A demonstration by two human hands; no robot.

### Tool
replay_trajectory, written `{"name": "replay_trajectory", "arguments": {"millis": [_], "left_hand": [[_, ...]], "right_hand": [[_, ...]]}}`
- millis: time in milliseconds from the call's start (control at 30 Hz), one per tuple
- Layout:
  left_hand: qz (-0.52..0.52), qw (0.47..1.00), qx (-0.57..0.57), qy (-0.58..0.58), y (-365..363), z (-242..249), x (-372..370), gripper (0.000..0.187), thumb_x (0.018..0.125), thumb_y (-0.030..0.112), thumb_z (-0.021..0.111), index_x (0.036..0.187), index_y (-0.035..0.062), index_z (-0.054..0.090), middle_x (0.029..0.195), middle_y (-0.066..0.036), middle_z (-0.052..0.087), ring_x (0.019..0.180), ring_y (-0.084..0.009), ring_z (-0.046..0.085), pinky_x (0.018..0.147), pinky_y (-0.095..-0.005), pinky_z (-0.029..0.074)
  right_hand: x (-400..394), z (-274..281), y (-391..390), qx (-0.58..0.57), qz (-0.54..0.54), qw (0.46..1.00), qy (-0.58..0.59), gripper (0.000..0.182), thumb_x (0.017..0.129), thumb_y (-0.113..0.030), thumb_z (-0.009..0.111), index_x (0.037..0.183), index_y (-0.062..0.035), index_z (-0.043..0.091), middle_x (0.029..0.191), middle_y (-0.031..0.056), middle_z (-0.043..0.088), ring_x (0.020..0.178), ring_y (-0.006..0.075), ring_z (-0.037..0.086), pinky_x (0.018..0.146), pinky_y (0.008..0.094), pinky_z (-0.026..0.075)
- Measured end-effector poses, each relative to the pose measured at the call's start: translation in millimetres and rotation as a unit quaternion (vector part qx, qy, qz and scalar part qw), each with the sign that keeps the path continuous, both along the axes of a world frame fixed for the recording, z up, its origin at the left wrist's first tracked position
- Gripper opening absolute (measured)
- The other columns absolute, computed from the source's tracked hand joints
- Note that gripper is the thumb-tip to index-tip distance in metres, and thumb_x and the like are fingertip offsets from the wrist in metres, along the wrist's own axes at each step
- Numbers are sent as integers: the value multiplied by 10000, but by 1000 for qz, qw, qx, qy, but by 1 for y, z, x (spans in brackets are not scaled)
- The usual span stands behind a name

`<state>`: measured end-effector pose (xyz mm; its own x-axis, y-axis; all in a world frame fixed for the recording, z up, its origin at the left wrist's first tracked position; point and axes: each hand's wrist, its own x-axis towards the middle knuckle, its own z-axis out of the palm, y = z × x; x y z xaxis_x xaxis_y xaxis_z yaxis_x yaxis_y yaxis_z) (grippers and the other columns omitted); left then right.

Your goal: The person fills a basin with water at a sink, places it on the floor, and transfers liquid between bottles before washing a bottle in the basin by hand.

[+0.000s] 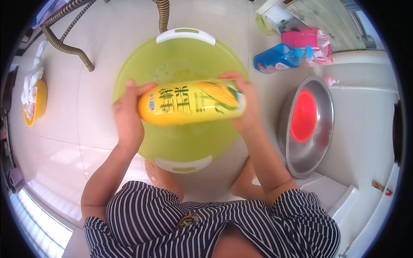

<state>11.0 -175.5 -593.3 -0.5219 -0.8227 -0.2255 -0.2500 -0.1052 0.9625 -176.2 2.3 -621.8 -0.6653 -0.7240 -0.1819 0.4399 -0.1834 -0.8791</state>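
A large yellow bottle [191, 102] with a corn picture and dark green lettering lies sideways in the air above a green basin [150, 137]. My left hand [131, 116] is wrapped round its rounded left end. At the other end, my right hand [246, 105] grips the bottle, slightly blurred. The basin has white handles at its far and near rims, and some liquid with bubbles [172, 71] shows inside it behind the bottle.
Right of the basin, a steel bowl [316, 146] holds a red bowl [303, 117]. Beyond are a blue bottle [275, 59] and a pink bag [301, 39]. A yellow basin [41, 101] with white cloth [31, 88] stands left; curved metal legs [69, 48] stand far left.
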Motion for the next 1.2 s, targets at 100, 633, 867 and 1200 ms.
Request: {"name": "replay_trajectory", "arguments": {"millis": [100,633,867,1200], "left_hand": [[1,955,-41,295,9,22,5,609,1088,402,360,1041,-75,736,1008,-179,727,956,-220,668,952,-312,487],[27,966,-35,253,8,21,-6,487,1041,310,454,1049,-107,706,1009,-184,732,937,-207,660,890,-298,489],[56,977,44,200,1,7,3,485,1045,299,437,977,-84,727,1013,-179,737,934,-186,656,862,-308,502],[41,969,171,171,-10,-22,3,499,1041,384,475,994,-43,728,1008,-122,726,916,-165,647,865,-309,491]], "right_hand": [[4,16,9,-141,5,985,100,427,983,-358,508,1210,0,557,1158,147,605,1079,219,596,987,348,461],[0,13,0,-98,-2,989,112,411,1016,-336,439,1226,-4,559,1132,137,623,1089,233,607,992,362,464],[12,38,-3,30,4,988,154,455,1019,-380,420,1251,-5,533,1192,187,583,1124,259,580,996,385,466],[19,52,3,-41,19,846,531,412,1026,-359,410,1120,-3,595,1166,171,602,1078,268,582,946,371,453]]}}
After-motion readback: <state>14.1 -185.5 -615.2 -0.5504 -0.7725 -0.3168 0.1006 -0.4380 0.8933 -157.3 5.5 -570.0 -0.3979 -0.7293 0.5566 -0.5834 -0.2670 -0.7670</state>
